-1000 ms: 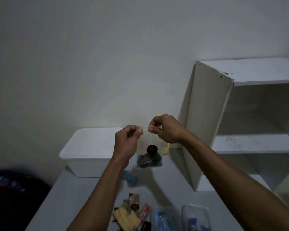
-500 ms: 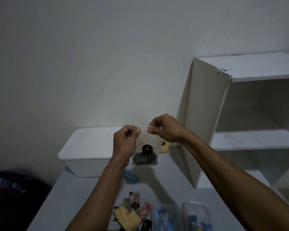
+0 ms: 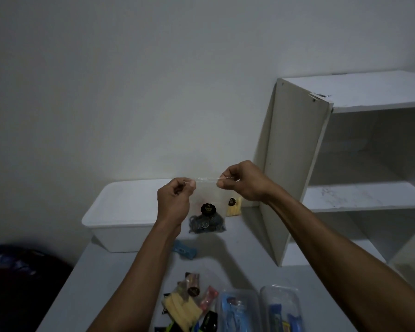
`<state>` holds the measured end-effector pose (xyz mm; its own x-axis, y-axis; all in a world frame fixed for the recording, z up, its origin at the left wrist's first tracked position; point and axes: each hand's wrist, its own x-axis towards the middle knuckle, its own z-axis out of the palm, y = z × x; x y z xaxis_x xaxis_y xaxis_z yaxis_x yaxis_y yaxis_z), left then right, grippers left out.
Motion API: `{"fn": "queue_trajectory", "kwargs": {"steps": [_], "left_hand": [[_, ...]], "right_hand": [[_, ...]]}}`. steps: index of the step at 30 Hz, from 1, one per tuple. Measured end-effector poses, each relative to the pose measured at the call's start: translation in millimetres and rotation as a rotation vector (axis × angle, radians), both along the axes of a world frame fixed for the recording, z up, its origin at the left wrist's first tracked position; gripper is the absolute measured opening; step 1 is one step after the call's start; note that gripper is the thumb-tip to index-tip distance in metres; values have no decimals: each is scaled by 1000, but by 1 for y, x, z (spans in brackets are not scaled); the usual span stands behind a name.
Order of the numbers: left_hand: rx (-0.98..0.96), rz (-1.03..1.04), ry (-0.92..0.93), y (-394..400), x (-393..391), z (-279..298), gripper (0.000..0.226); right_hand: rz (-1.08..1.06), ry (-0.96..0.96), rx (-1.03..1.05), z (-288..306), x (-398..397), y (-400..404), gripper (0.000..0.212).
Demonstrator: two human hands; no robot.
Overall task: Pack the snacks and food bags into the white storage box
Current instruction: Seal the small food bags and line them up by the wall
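Note:
A clear zip bag (image 3: 207, 213) with dark round snacks and a black label hangs in the air above the table. My left hand (image 3: 175, 200) pinches the bag's top left corner and my right hand (image 3: 241, 182) pinches its top right corner. Behind the bag stands the white storage box (image 3: 120, 212), seen from the side with its top white. A small bag of yellow sticks (image 3: 234, 207) leans near the box's right end. Several snack packets (image 3: 189, 305) lie on the table near me.
A white shelf unit (image 3: 297, 168) stands at the right on the grey table (image 3: 237, 255). Two clear plastic tubs (image 3: 261, 310) with blue packets sit at the near edge. A blue packet (image 3: 185, 249) lies under my left forearm. Dark cloth (image 3: 15, 271) lies off the table's left.
My hands have drawn apart along the bag's top edge, the right one moving to the right. The bag hangs a little lower and wider between them.

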<state>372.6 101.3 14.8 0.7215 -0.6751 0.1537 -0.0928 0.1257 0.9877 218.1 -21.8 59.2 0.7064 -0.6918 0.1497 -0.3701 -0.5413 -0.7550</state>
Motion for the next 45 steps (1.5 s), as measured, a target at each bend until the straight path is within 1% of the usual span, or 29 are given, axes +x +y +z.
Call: {"fn": "queue_trajectory", "kwargs": {"steps": [4, 6, 8, 12, 16, 20, 24, 27, 29, 32, 35, 37, 40, 41, 43, 45], "left_hand": [[-9, -1, 13, 1, 2, 0, 8], [-23, 5, 46, 1, 4, 1, 10], [-16, -2, 53, 0, 6, 0, 11], [-30, -5, 99, -1, 5, -1, 11], [-42, -8, 123, -2, 5, 0, 11], [-20, -46, 94, -1, 5, 0, 6], [17, -100, 73, -1, 5, 2, 5], [36, -101, 36, -3, 4, 2, 9], [51, -105, -7, -6, 3, -1, 9], [60, -104, -13, -8, 0, -4, 9], [57, -111, -19, -6, 2, -4, 10], [67, -124, -54, -4, 4, -3, 10], [80, -178, -132, -1, 9, -2, 7], [80, -199, -154, 0, 11, -1, 5], [82, -232, -199, 1, 13, 0, 2], [94, -252, -227, 1, 14, -1, 6]], "right_hand": [[-42, -42, 27, -4, 0, -3, 20], [-47, -109, 113, -5, 0, -2, 17], [-42, -135, 187, -6, -2, -2, 21], [-67, -165, 170, -8, -2, -3, 19], [-61, -212, 241, -10, -5, -5, 19], [-90, -218, 182, -14, -6, -7, 21], [-55, -196, 200, -12, -7, -7, 21], [19, -146, 187, -9, -4, -2, 15], [56, -107, 128, -8, 5, 2, 11], [67, -47, -2, -7, 16, 6, 8], [62, -11, -43, -9, 18, 7, 10], [89, -12, 4, -8, 16, 6, 16], [125, 9, 195, 2, 11, 7, 32], [134, 22, 223, 5, 11, 6, 32], [149, 53, 206, 7, 12, 5, 27], [159, 96, 178, 7, 12, 5, 22]]}}
